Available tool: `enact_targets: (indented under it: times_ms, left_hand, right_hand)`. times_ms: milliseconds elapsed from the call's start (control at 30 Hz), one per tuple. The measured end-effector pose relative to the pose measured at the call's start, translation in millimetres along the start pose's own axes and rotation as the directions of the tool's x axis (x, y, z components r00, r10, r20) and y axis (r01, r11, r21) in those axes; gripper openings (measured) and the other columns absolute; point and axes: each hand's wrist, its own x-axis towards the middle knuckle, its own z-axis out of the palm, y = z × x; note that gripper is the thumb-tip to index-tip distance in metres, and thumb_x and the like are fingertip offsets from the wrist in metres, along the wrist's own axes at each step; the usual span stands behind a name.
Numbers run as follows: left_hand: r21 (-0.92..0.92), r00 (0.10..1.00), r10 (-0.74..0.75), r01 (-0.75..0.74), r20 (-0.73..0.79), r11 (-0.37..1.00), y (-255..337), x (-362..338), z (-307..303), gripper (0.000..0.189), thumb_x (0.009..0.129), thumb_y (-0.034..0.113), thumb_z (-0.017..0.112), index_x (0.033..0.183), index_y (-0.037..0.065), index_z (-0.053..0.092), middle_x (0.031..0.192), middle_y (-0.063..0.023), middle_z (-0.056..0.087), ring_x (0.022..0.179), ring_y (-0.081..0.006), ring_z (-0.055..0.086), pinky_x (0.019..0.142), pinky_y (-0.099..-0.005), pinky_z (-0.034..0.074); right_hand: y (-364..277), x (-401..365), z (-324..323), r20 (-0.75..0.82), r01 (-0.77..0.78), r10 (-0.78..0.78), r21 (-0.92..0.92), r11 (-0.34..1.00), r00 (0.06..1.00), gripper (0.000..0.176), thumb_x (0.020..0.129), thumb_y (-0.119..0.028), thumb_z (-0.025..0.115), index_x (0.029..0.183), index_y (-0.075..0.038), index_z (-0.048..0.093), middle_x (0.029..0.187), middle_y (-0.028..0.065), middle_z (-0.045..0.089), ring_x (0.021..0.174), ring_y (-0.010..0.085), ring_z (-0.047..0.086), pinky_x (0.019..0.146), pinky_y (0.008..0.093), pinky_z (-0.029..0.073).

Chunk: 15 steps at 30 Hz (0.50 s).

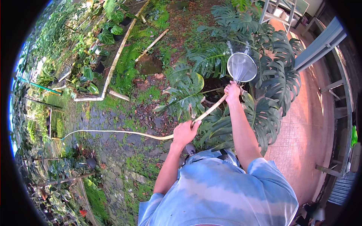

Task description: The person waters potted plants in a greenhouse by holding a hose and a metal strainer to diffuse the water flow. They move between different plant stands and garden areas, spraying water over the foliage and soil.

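A pale yellow garden hose (pixel 151 135) runs in from the left, through my left hand (pixel 184 132) and up to my right hand (pixel 233 91). My left hand is closed around the hose in front of my body. Farther forward, my right hand grips the hose near its end. Just beyond its fingers is a round, white-rimmed mesh head like a strainer (pixel 242 67); its join to the hose is hidden by the hand. Whitish streaks like water show past its far rim. Large split-leaf monstera plants (pixel 260 109) surround my right hand and the mesh head.
A pinkish tiled walkway (pixel 294 139) lies on the right, with a wooden frame (pixel 341 83) along it and a grey-blue post (pixel 320 45). Mossy stone ground (pixel 128 150) spreads at left. A pale pole border (pixel 113 71) edges potted plants. A ladder-like stand (pixel 277 13) stands at the back.
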Motion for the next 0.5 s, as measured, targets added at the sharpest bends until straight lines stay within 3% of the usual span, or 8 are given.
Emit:
enact_targets:
  times_ms: [233, 500]
  left_hand:
    - [0.010, 1.000, -0.008, 0.008, 0.014, 1.000, 7.2, -3.0, 9.6, 0.054, 0.092, 0.053, 0.052, 0.074, 0.003, 0.062, 0.070, -0.0190, 0.065, 0.074, -0.0392, 0.065, 0.071, -0.0485, 0.049]
    - [0.032, 1.000, 0.009, -0.010, 0.014, 0.999, 15.5, -3.9, 11.7, 0.055, 0.092, 0.053, 0.054, 0.071, 0.003, 0.061, 0.068, -0.0197, 0.064, 0.073, -0.0394, 0.065, 0.071, -0.0491, 0.049]
  right_hand:
    - [-6.0, 2.8, -4.3, 0.006, 0.032, -0.032, -0.062, 0.998, 0.999, 0.022, 0.103, -0.025, 0.039, 0.107, -0.004, 0.045, 0.062, 0.0015, 0.041, 0.045, 0.0110, 0.038, 0.038, 0.0257, 0.033]
    - [-13.5, 5.7, -22.2, 0.001, 0.011, -0.011, -0.033, 0.999, 1.000, 0.019, 0.102, -0.024, 0.040, 0.099, -0.005, 0.044, 0.060, 0.0018, 0.040, 0.044, 0.0122, 0.039, 0.038, 0.0266, 0.035]
